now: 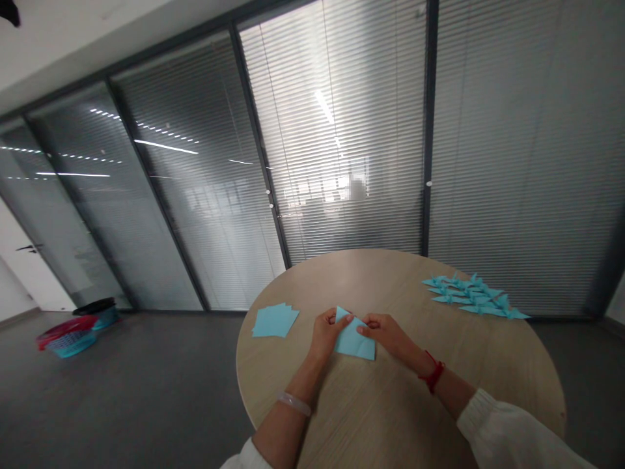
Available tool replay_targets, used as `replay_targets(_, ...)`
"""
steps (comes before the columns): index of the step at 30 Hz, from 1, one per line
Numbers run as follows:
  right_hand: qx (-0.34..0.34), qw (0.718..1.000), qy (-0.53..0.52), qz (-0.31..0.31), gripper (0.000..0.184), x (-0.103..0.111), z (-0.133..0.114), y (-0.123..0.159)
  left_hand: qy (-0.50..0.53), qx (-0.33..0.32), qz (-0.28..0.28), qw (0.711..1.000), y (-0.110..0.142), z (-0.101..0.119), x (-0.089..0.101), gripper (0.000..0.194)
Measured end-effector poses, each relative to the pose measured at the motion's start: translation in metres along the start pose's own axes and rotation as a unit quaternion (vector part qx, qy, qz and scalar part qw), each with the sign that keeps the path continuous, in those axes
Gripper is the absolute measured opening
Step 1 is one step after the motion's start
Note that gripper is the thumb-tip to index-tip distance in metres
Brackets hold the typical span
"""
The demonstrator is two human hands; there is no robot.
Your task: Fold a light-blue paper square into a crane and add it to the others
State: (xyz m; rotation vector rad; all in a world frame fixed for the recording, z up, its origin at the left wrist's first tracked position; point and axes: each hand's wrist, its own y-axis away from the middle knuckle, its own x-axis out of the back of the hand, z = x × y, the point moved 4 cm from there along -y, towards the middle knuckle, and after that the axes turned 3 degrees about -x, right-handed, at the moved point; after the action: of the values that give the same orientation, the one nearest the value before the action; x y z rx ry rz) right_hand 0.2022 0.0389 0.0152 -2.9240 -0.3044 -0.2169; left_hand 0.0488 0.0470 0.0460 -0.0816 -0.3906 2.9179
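Observation:
A light blue paper sheet (355, 340) lies on the round wooden table (390, 417), partly folded with one corner turned up. My left hand (325, 331) pinches its left edge, fingers closed on the fold. My right hand (383, 329) presses on its right edge with fingers curled on the paper. A clear bracelet is on my left wrist and a red cord on my right wrist.
A small stack of blue paper squares (274, 320) lies at the table's left. Several folded blue paper cranes (471, 295) sit at the far right. Glass walls with blinds (342, 130) stand behind. Red and teal baskets (73, 332) rest on the grey floor at left.

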Motion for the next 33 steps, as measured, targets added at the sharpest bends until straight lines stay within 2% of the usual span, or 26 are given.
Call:
replay_targets(6, -0.011, 1.000, -0.004, -0.001, 0.035, 0.001, 0.003, -0.001, 0.013, 0.021, 0.008, 1.000, 0.001, 0.000, -0.001, 0.041)
replay_targets(19, -0.008, 0.999, 0.034, -0.001, 0.032, 0.003, 0.010, -0.003, -0.016, 0.007, 0.056, 0.998, -0.001, -0.002, 0.006, 0.047)
replay_targets(33, -0.025, 0.999, 0.013, -0.032, 0.036, 0.001, 0.014, -0.004, -0.067, 0.009, 0.118, 0.991, -0.003, -0.009, 0.013, 0.045)
